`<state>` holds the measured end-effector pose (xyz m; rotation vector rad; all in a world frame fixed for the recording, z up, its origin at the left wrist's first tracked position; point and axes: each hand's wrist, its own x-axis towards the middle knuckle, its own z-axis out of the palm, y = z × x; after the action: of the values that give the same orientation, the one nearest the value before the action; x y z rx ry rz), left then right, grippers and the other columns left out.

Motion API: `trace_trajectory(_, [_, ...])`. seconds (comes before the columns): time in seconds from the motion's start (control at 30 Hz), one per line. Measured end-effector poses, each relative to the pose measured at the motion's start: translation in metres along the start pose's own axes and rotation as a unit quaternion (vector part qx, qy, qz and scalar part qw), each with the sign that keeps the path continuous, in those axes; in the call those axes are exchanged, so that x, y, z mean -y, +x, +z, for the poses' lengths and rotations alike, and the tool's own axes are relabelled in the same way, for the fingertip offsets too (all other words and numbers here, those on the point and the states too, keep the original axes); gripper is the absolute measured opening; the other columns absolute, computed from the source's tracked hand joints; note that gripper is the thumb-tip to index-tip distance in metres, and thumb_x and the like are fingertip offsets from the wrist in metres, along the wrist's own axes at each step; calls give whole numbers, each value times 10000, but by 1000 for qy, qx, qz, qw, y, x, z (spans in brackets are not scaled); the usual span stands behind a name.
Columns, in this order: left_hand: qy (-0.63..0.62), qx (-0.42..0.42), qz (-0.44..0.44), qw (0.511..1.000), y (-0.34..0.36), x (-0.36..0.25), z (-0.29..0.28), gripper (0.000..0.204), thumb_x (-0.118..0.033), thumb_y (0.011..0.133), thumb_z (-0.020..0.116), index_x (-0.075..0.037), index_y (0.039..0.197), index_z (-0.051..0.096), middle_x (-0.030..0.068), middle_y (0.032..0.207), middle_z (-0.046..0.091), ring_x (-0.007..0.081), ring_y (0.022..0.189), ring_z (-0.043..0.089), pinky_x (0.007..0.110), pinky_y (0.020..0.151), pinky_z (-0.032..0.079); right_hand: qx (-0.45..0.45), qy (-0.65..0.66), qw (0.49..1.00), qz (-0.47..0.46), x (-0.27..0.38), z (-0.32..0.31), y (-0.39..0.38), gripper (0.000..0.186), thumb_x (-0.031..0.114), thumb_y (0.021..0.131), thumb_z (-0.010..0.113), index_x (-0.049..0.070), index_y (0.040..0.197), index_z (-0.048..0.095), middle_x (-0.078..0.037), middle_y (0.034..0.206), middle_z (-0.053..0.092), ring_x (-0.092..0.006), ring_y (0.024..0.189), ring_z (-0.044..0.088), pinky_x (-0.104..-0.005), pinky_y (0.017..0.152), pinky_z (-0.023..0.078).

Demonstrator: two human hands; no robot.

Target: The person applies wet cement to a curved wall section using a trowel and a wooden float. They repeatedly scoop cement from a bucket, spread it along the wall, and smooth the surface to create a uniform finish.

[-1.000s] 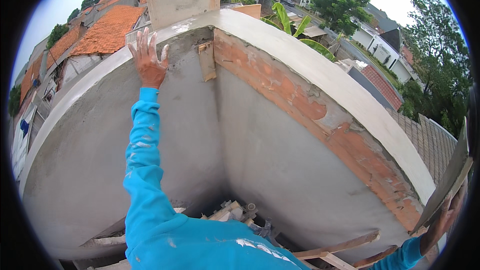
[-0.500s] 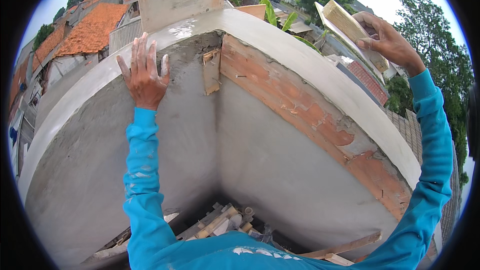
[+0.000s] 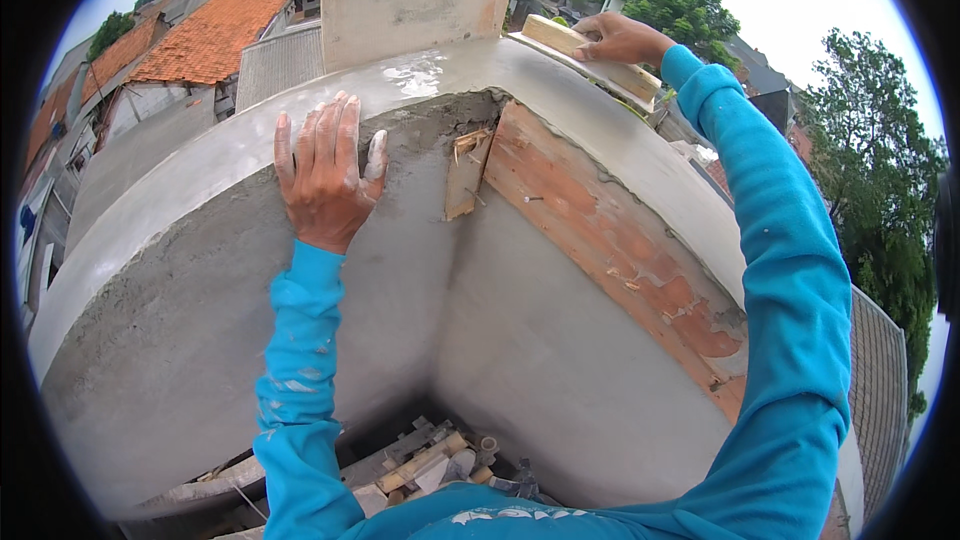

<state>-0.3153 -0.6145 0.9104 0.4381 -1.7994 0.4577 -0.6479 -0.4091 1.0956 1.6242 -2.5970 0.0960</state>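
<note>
Orange-tiled rooftops [image 3: 205, 37] behind curved grey cement ledge [image 3: 462, 65]. Right hand [image 3: 622, 39] grips pale rectangular wooden-handled float [image 3: 553, 36] beneath its fingers, long axis sloping down rightward; left hand [image 3: 328, 180], empty, loosely spread, farther away.

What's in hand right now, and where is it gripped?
The right hand grips a float-like board by the wooden bar on top; the left hand holds nothing.

Underside of the wooden float [image 3: 612, 72] (beneath the right hand [image 3: 624, 41]) out of sight
</note>
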Motion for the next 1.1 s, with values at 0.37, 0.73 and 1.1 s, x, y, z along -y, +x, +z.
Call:
trace_trajectory(0.37, [1, -8, 4, 1000, -3, 3, 3, 401, -355, 862, 670, -125, 1190, 655, 26, 1142, 659, 199, 1087, 602, 443, 1113, 351, -1, 13, 998, -64, 72, 15, 46, 546, 263, 820, 702, 59, 1317, 603, -202, 1184, 668, -317, 1095, 635, -394, 961, 462])
trace_trajectory(0.73, [-8, -8, 3, 1000, -4, 6, 4, 396, -341, 849, 687, -132, 1184, 649, 7, 1129, 658, 178, 1086, 601, 426, 1098, 364, 47, -58, 996, -51, 150, 8, -3, 583, 265, 847, 674, -18, 1341, 547, -268, 1215, 634, -375, 1122, 620, -400, 978, 475])
trace_trajectory(1.1, [-1, -12, 1, 1000, -5, 0, 4, 407, -351, 852, 685, -127, 1188, 643, 20, 1117, 656, 186, 1079, 598, 428, 1100, 356, -60, -57, 992, -98, 113, -38, -37, 617, 411, 863, 681, 78, 1368, 564, -202, 1184, 667, -285, 972, 672, -358, 873, 529])
